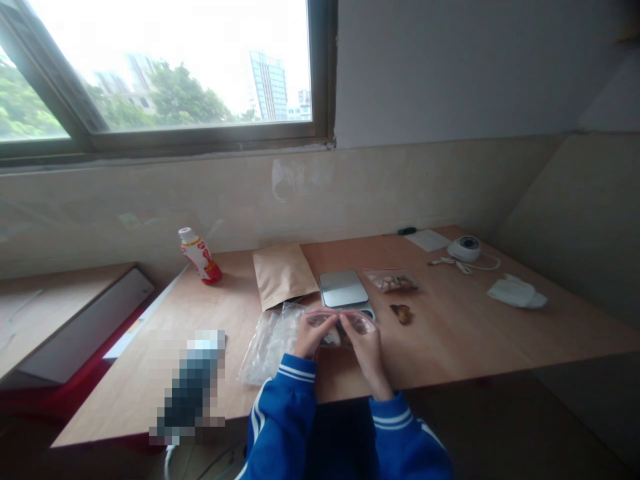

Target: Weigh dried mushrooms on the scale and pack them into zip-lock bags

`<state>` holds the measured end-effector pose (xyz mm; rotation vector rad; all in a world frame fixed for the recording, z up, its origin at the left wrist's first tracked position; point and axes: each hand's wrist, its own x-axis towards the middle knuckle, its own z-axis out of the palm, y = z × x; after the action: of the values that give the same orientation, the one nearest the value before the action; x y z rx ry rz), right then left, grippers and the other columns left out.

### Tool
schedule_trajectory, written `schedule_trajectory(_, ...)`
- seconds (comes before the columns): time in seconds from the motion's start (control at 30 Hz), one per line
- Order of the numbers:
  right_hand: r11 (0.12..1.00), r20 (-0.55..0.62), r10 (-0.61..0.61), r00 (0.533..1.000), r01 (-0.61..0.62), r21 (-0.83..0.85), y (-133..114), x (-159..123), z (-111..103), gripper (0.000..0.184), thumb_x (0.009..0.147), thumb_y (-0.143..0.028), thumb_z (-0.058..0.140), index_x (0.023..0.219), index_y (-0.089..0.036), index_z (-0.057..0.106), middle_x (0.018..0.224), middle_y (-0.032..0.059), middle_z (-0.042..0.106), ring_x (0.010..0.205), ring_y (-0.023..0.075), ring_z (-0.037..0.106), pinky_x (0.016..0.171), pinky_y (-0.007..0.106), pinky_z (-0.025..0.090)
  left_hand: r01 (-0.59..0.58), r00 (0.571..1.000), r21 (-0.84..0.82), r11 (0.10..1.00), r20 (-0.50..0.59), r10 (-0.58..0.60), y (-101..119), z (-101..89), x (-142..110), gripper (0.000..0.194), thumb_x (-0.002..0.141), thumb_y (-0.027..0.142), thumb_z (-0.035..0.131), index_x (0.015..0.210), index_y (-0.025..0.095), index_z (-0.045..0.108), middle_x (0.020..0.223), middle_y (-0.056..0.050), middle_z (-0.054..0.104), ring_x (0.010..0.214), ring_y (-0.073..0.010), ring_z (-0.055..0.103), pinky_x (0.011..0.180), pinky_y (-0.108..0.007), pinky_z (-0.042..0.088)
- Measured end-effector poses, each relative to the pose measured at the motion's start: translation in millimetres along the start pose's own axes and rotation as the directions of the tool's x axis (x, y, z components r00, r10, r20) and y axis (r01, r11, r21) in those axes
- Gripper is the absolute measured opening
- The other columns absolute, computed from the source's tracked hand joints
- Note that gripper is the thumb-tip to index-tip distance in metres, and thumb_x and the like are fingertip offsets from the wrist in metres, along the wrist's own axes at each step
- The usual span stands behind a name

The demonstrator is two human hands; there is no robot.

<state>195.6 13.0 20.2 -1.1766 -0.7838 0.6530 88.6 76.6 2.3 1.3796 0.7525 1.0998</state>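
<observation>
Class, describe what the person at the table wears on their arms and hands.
The left sleeve and right sleeve are long and bright blue, with white bands circling the cuffs and white stripes along the outer sides. The left hand and right hand are ungloved.

Scale (343, 289) behind zip bag (331, 338), beside pouch (284, 275)

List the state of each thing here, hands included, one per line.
Left hand: pinching the held bag by its edge
Right hand: pinching it too
Held bag: not empty; seal unclear
Bottle: standing, cap on
Paper bag: lying flat
Clear bags: lying flat
Scale: power unclear
Other bag: lying, partly filled
Dome camera: cable bunched
</observation>
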Motion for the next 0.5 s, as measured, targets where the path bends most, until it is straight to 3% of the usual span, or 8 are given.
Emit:
schedule_trajectory(0.2, 0.996, 0.021, -0.052, 0.998, 0.053, -0.078, 1.1, -3.0, -0.7, 0.022, 0.075, -0.039, 0.070, 0.077, -0.017, 0.069, 0.077, 0.0057, 0.070, 0.076, 0.0211, 0.066, 0.075, 0.035, 0.054, -0.036, 0.998, 0.004, 0.999, -0.044, 0.037, 0.8, 0.1, -0.7, 0.027, 0.069, 0.038, 0.075, 0.075, 0.013, 0.070, 0.071, -0.005, 0.070, 0.068, -0.0175, 0.065, 0.065, -0.028, 0.053)
schedule_trajectory(0.33, 0.987, 0.019, -0.104, 0.994, 0.105, -0.121, -1.5, -4.1, 0.4, 0.022, 0.078, -0.039, 0.067, 0.079, -0.017, 0.069, 0.079, 0.0065, 0.070, 0.079, 0.0216, 0.065, 0.077, 0.035, 0.053, -0.006, 0.997, -0.001, 1.000, -0.082, 0.006, 4.5, 1.0, -2.6, 0.028, 0.067, 0.039, 0.076, 0.073, 0.013, 0.072, 0.068, -0.005, 0.070, 0.063, -0.0161, 0.063, 0.056, -0.024, 0.049)
schedule_trajectory(0.43, 0.984, 0.073, -0.101, 0.992, 0.111, -0.141, -12.1, 4.9, -5.0, 0.024, 0.077, -0.041, 0.068, 0.080, -0.018, 0.071, 0.081, 0.0072, 0.072, 0.080, 0.0230, 0.066, 0.077, 0.036, 0.053, 0.026, 0.988, -0.041, 0.999, -0.149, -0.032, 6.4, 0.3, -2.4, 0.035, 0.070, 0.046, 0.071, 0.069, 0.012, 0.073, 0.064, -0.005, 0.069, 0.057, -0.0158, 0.061, 0.049, -0.024, 0.045)
schedule_trajectory(0.5, 0.980, 0.081, -0.108, 0.991, 0.119, -0.161, -23.5, 20.8, -16.6, 0.027, 0.075, -0.044, 0.069, 0.082, -0.018, 0.072, 0.083, 0.0080, 0.073, 0.082, 0.0242, 0.067, 0.077, 0.037, 0.053, -0.006, 0.981, -0.107, 0.994, -0.194, -0.015, 6.6, -1.3, -1.5, 0.039, 0.076, 0.050, 0.064, 0.075, 0.012, 0.074, 0.068, -0.006, 0.071, 0.062, -0.0167, 0.063, 0.053, -0.025, 0.046)
